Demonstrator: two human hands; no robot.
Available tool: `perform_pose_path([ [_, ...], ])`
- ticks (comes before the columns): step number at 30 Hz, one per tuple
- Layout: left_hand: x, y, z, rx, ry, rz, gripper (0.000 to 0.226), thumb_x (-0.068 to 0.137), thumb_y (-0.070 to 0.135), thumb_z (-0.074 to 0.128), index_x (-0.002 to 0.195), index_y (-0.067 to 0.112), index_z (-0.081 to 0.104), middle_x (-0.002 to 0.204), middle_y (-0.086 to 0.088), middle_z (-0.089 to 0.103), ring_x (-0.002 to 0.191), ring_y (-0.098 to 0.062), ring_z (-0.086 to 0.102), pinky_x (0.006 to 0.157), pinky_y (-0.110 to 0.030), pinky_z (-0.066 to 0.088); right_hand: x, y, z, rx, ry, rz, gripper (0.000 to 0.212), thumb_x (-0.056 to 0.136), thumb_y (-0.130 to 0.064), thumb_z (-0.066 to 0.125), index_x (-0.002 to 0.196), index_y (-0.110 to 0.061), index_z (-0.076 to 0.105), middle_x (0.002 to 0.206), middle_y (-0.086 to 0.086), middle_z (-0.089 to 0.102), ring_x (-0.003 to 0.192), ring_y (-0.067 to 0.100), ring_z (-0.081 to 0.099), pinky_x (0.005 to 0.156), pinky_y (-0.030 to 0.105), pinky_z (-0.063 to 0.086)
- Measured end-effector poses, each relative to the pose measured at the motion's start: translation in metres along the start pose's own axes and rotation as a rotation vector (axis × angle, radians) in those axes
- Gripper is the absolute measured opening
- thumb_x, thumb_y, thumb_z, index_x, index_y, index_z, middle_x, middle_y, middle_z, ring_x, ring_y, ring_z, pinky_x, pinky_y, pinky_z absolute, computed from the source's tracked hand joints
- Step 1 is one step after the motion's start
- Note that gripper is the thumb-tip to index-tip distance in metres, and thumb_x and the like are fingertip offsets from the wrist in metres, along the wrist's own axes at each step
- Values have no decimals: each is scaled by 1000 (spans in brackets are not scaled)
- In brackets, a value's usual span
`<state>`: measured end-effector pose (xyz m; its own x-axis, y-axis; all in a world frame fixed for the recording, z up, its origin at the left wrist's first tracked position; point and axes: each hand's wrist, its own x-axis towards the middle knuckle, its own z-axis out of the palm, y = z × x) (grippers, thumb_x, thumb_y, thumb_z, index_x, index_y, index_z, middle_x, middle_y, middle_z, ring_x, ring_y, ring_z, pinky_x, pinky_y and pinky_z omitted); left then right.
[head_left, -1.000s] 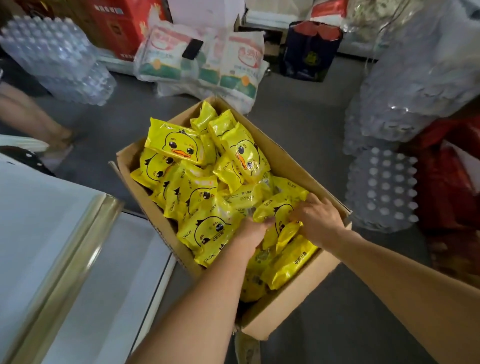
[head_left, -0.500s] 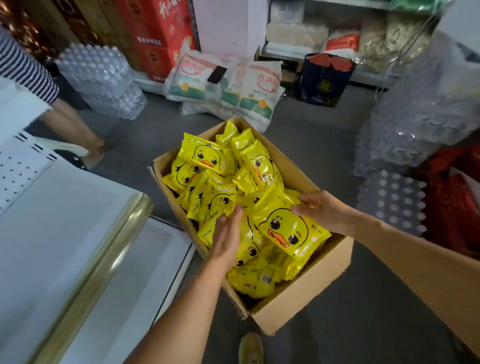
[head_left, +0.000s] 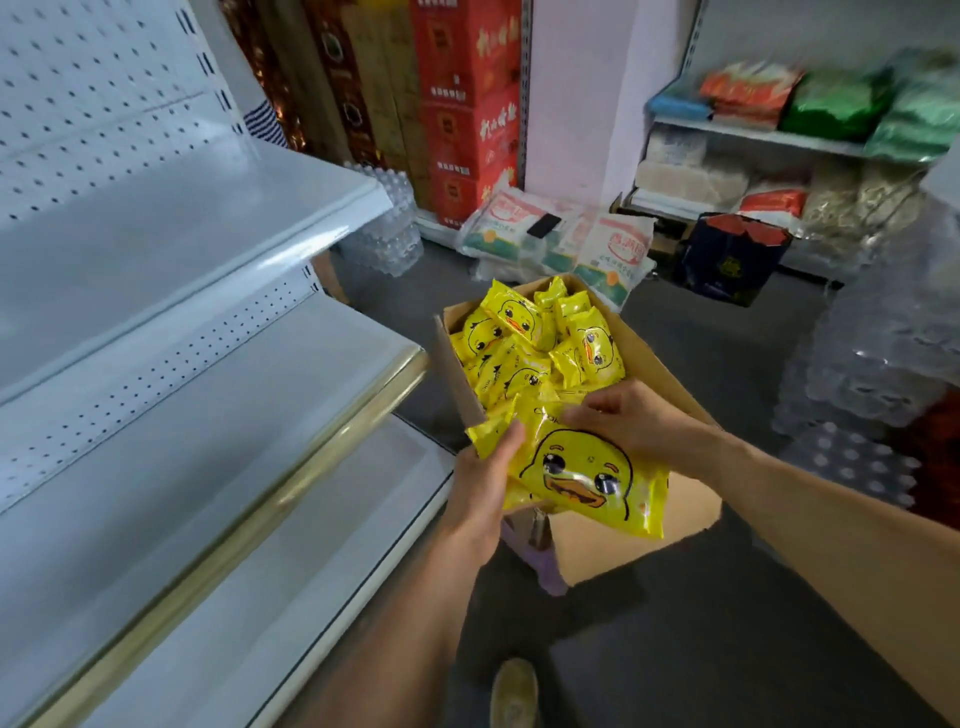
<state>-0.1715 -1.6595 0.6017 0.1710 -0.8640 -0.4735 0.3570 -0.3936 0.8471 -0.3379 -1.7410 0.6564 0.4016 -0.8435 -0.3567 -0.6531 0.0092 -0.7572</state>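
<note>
Head view, duck packets (head_left: 587, 478) over box (head_left: 649, 358), left hand (head_left: 483, 488) gripping their side, right hand (head_left: 631, 415) pinching top

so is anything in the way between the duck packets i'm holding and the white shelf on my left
Nothing visible does. The left hand and right hand hold yellow duck-print plastic packets above the brown cardboard box; only open space lies between them and the gold-edged white metal shelf.
</note>
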Motion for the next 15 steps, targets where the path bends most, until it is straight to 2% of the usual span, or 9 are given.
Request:
perform_pose_path([
  [2,-33,3,-11,-14,78,20,31,91,40,65,114,19,67,99,-5,77,91,-25,74,79,-47,60,-20,-15,14,15,-19,-27,43,89,-49,61,86,-7,71,80,6,74,67,18,69,66,34,56],
  [4,-60,6,-23,-25,151,64,24,93,37,64,107,17,69,93,-6,77,85,-26,75,73,-46,61,-35,-33,28,-3,-27,-93,52,88,-50,60,88,1,69,76,8,72,67,25,67,69,41,57],
  [6,-84,9,-40,-41,241,113,18,93,35,64,96,18,68,84,-2,77,80,-24,74,67,-40,60,-44,-49,44,-22,-16,-119,61,86,-55,62,89,6,66,71,9,65,62,21,60,64,36,53],
  [7,-99,14,-50,-43,289,140,17,94,35,64,90,18,67,79,2,76,78,-20,73,68,-37,59,-45,-57,54,15,-8,-110,60,84,-57,62,91,3,68,73,11,67,64,22,63,66,34,54],
  [9,-111,19,-54,-35,351,169,21,95,35,62,82,19,64,71,8,74,77,-16,70,74,-36,57,-48,-59,54,214,-17,-30,52,80,-58,65,97,-10,73,88,9,75,80,24,71,81,39,57],
  [10,-136,23,-82,-77,431,214,21,95,35,62,82,19,63,69,12,73,78,-16,69,79,-39,57,-59,-80,74,280,-117,-35,50,78,-59,66,100,-15,73,93,7,75,87,24,72,86,42,56],
  [12,-159,28,-107,-148,516,253,19,93,38,63,87,21,64,78,10,75,86,-20,70,88,-47,56,-71,-97,92,415,-238,-21,52,73,-58,66,106,-17,71,100,6,75,93,25,71,84,41,55],
  [14,-173,31,-122,-216,599,272,21,90,44,66,94,24,65,97,0,74,95,-25,70,91,-53,55,-71,-102,109,499,-351,-28,52,71,-52,68,109,-16,70,103,7,74,94,25,71,82,40,55],
  [15,-182,32,-136,-259,647,291,22,89,45,67,94,24,66,100,-3,73,97,-27,70,91,-53,55,-74,-111,124,495,-424,-36,53,71,-48,73,112,-15,69,106,9,74,97,27,71,85,41,55],
])
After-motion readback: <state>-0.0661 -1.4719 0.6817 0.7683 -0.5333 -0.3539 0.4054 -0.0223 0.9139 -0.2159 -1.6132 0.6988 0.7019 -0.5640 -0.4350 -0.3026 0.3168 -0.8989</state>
